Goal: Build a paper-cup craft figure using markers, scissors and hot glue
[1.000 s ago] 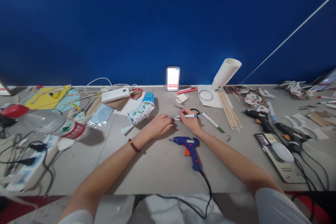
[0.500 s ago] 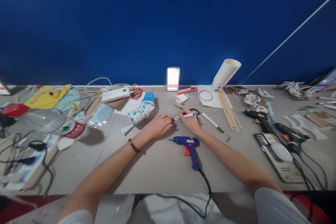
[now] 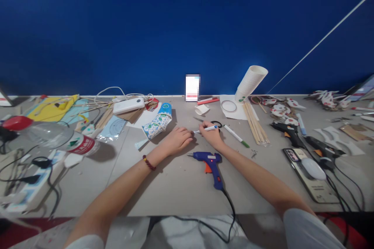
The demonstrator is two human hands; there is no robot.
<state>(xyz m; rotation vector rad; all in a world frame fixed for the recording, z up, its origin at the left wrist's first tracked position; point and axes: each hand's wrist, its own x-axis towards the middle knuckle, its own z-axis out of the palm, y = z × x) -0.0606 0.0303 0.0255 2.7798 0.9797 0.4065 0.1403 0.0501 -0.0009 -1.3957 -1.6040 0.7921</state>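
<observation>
My right hand (image 3: 211, 134) holds a white marker with a blue end (image 3: 210, 128), its tip pointing left at a small white piece (image 3: 196, 132). My left hand (image 3: 179, 138) rests on the table on the other side of that piece, its fingers together near the piece's left end; what they grip is too small to make out. Left of my left hand lies a joined pair of patterned blue, green and white paper cups (image 3: 157, 124). A blue glue gun (image 3: 209, 159) lies just in front of my hands.
Behind my hands are scissors (image 3: 216, 124) and a phone (image 3: 192, 87). A green-ended marker (image 3: 236, 136), wooden sticks (image 3: 254, 122) and stacked paper cups (image 3: 251, 81) are to the right. At left lie a bottle (image 3: 55, 136) and a power strip (image 3: 41, 186).
</observation>
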